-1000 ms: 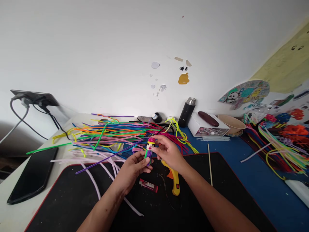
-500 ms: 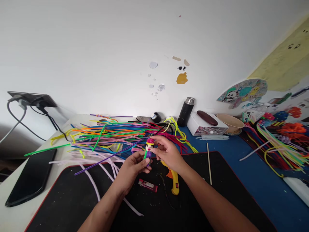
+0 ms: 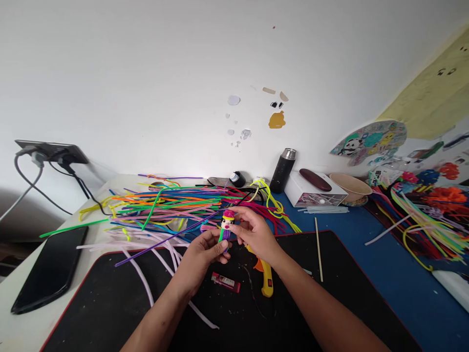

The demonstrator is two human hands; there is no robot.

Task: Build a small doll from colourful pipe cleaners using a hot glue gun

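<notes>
Between my hands is a small pipe-cleaner doll [image 3: 227,227], upright, with a pink hat, a yellow band, a white face and a purple and green body. My left hand [image 3: 202,250] grips its lower body between thumb and fingers. At the head, my right hand [image 3: 252,230] has its thumb by the face and its index finger at the hat. Below the doll, a small pink-labelled packet [image 3: 225,282] lies on the black mat [image 3: 293,318]. Partly hidden under my right wrist is a yellow hot glue gun [image 3: 267,279].
Loose pipe cleaners [image 3: 176,203] spread along the back left. A black phone [image 3: 51,271] lies at the left. Toward the back right stand a black thermos [image 3: 283,171], a white drawer box [image 3: 296,188] and a beige bowl [image 3: 350,186]. A thin wooden stick [image 3: 318,249] rests on the mat's right.
The whole view has shifted slightly. Both hands keep almost the same pose on the doll.
</notes>
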